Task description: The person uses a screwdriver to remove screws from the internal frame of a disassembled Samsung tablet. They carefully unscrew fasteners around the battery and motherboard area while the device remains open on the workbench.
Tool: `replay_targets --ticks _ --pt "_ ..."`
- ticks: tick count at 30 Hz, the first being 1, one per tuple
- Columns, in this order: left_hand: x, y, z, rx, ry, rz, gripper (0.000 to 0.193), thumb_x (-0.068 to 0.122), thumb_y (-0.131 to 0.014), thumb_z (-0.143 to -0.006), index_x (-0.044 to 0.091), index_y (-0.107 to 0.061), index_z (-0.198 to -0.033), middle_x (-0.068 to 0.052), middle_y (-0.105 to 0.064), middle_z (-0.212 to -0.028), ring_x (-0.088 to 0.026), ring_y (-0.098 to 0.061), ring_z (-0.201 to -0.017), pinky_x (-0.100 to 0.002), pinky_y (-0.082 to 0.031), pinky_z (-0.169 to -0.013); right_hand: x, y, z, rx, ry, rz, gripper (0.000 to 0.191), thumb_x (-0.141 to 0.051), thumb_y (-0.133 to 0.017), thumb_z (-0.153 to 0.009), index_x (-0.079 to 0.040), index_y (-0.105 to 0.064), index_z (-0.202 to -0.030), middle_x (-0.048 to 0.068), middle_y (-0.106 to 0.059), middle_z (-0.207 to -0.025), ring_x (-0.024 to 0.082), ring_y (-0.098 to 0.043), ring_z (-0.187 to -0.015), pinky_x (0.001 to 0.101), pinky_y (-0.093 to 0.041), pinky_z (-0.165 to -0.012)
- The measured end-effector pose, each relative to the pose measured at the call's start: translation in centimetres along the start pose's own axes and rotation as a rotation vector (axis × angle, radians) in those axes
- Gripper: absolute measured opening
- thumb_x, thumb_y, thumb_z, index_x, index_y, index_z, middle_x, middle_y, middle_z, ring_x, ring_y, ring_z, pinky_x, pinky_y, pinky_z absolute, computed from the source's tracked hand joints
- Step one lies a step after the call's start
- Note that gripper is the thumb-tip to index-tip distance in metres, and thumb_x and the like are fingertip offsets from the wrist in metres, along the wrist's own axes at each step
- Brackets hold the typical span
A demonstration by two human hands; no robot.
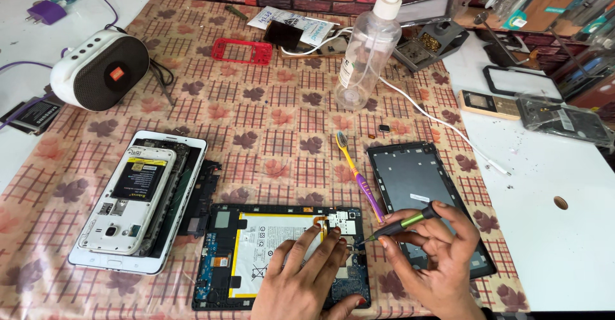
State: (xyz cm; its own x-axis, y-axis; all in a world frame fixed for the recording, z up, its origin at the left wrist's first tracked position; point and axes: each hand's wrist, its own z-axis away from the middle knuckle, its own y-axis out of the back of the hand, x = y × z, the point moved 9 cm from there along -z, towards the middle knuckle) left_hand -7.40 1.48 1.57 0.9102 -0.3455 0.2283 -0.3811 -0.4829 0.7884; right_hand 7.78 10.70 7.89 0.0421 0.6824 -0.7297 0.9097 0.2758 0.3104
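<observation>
Tablet (282, 256) pinned under flat left hand (304, 278); right hand (435, 256) pinches screwdriver (400, 224).

the scene is bright and evenly lit, with soft daylight-like light from above. shadows are faint and short under the hands (371, 262) and the toothbrush (359, 172). the white desk (564, 179) at the right nearly washes out. the clear spray bottle (368, 51) shows small highlights. focus is sharp throughout, though lines bend outward near the edges.
</observation>
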Motion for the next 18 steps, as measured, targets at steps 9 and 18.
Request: replay_targets --ticks 9,18 --pt "-0.04 -0.05 0.12 -0.017 0.01 0.018 0.072 0.069 -0.059 -0.094 0.011 -0.066 -0.134 -0.01 -0.06 -0.141 -0.033 -0.045 -0.139 -0.054 -0.038 -0.103 0.35 0.12 0.48 0.008 0.007 0.069 0.086 0.014 -0.07 -0.083 -0.013 -0.017 -0.145 0.025 -0.068 -0.115 0.026 -0.076 -0.1 0.0344 -0.067 -0.082" --pt "-0.01 -0.09 0.2 -0.009 0.003 0.007 0.073 0.07 -0.058 -0.094 0.01 -0.066 -0.135 -0.01 -0.061 -0.14 -0.032 -0.048 -0.136 -0.054 -0.038 -0.103 0.08 0.16 0.49 0.017 0.001 0.052 0.085 0.014 -0.07 -0.083 -0.013 -0.017 -0.144 0.026 -0.067 -0.117 0.027 -0.075 -0.101 0.0347 -0.066 -0.083"
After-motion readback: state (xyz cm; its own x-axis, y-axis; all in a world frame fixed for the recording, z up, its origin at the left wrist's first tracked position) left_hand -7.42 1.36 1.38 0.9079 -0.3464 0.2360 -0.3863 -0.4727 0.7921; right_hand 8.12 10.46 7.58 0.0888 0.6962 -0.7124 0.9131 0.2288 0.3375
